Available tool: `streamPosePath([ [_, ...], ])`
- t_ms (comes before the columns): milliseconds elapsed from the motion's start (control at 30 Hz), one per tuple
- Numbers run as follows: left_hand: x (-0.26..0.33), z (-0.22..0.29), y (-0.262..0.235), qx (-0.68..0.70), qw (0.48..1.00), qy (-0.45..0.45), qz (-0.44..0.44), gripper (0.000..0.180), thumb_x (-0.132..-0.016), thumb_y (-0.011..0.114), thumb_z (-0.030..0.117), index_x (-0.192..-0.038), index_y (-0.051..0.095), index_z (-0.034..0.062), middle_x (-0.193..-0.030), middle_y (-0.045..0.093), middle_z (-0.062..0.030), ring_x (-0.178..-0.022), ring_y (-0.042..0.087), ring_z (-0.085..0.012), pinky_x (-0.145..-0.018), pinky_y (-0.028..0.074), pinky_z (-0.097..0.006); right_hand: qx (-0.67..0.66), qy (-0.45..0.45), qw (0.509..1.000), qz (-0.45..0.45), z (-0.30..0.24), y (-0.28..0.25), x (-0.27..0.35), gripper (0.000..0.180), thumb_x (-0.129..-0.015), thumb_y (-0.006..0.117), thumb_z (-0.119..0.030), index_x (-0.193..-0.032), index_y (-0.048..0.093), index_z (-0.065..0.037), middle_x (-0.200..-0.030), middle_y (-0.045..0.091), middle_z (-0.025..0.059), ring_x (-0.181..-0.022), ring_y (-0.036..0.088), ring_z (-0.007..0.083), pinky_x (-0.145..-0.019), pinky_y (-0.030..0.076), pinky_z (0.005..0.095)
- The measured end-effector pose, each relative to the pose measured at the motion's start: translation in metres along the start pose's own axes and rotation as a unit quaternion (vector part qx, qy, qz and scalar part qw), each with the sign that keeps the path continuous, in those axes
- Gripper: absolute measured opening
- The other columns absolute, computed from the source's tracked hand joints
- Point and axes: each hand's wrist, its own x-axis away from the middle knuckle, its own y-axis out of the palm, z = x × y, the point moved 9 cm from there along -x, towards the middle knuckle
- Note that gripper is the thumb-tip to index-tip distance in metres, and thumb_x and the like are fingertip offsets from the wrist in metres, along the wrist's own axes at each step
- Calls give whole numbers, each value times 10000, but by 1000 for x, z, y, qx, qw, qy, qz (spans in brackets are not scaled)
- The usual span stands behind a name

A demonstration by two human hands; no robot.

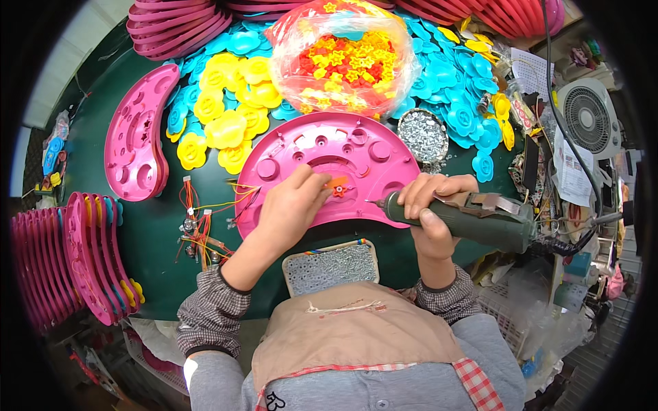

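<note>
A curved pink plastic shell (301, 147) lies on the dark green table in front of me, its posts and recesses facing up. My left hand (293, 205) rests over its middle, fingers bent and pressed together; what they pinch, if anything, is hidden. Just right of the fingertips sits a small orange star-shaped piece (338, 190) in the shell. My right hand (435, 209) is wrapped round a dark green electric screwdriver (480, 222). The tool lies nearly level, its thin bit pointing left over the shell's right part, apart from the orange piece.
A clear bag (301, 75) of red and yellow stars stands behind the shell, amid yellow flower pieces (226, 129) and blue ones (445, 75). Screws fill a round dish (423, 135) and a tray (331, 269). Wired parts (204, 236) and stacked pink shells (89, 257) are left.
</note>
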Motion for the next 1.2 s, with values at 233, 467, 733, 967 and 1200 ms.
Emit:
streamPosePath([
  [233, -1, -16, 36, 8, 999, 20, -25, 170, -845, 791, 114, -986, 754, 26, -970, 637, -90, -960, 618, -306, -853, 530, -429, 54, -5, 998, -29, 15, 12, -7, 382, -933, 679, -27, -1196, 405, -64, -813, 615, 110, -712, 613, 192, -720, 569, 388],
  [467, -1, -17, 36, 14, 999, 21, -20, 174, -827, 814, 80, -979, 770, 6, -960, 668, -96, -918, 637, -302, -804, 541, -423, 61, 0, 998, -28, 39, 16, -7, 369, -920, 662, -13, -1193, 419, -62, -806, 602, 114, -684, 598, 197, -700, 571, 391],
  [733, 0, -18, 41, 16, 999, 37, -21, 159, -820, 808, 81, -958, 778, 7, -948, 676, -88, -917, 640, -292, -806, 550, -409, 74, 24, 997, -17, 53, 15, -13, 342, -894, 649, -25, -1164, 444, -62, -779, 596, 120, -672, 588, 217, -695, 567, 410],
  [967, -2, -19, 39, 24, 999, 44, -18, 161, -842, 805, 85, -982, 792, 8, -960, 688, -88, -931, 647, -289, -824, 555, -406, 38, 58, 996, 50, 59, -2, -24, 346, -886, 599, 12, -1216, 507, -27, -778, 589, 111, -678, 587, 211, -722, 563, 429],
  [1200, 0, -17, 38, 28, 999, 42, -17, 160, -850, 797, 93, -985, 796, 9, -973, 694, -88, -947, 645, -287, -840, 557, -406, 40, 38, 998, 27, 53, 2, -16, 328, -888, 611, 7, -1195, 502, -30, -769, 585, 110, -666, 585, 205, -717, 568, 424],
])
